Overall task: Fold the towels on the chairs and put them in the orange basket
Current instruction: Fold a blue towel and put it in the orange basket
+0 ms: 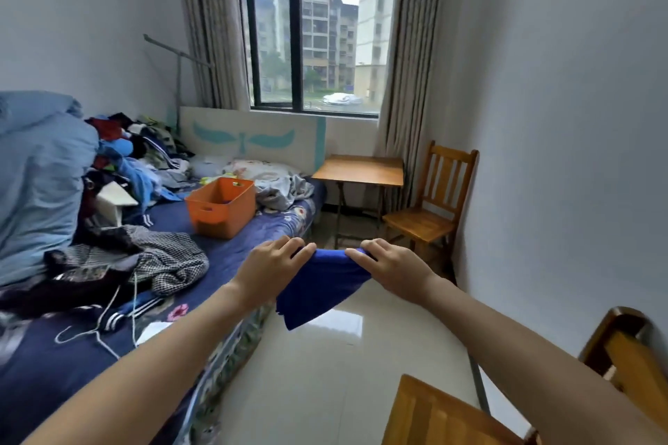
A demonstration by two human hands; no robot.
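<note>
Single head-worn wide-angle view, looking forward and slightly down toward the window (318, 36) on the far wall. Bed (224, 249) at left, floor (343, 372) at lower centre; left hand (274, 264) and right hand (392, 264) appear mid-frame on outstretched arms.

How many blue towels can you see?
1. The blue towel hangs between the left hand and right hand, pinched at its top edge, above the floor beside the bed. Others could hide in the clothes pile.

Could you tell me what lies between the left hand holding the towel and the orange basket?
In the head view, only bare dark blue bedsheet shows between the orange basket and the left hand gripping the blue towel.
</note>
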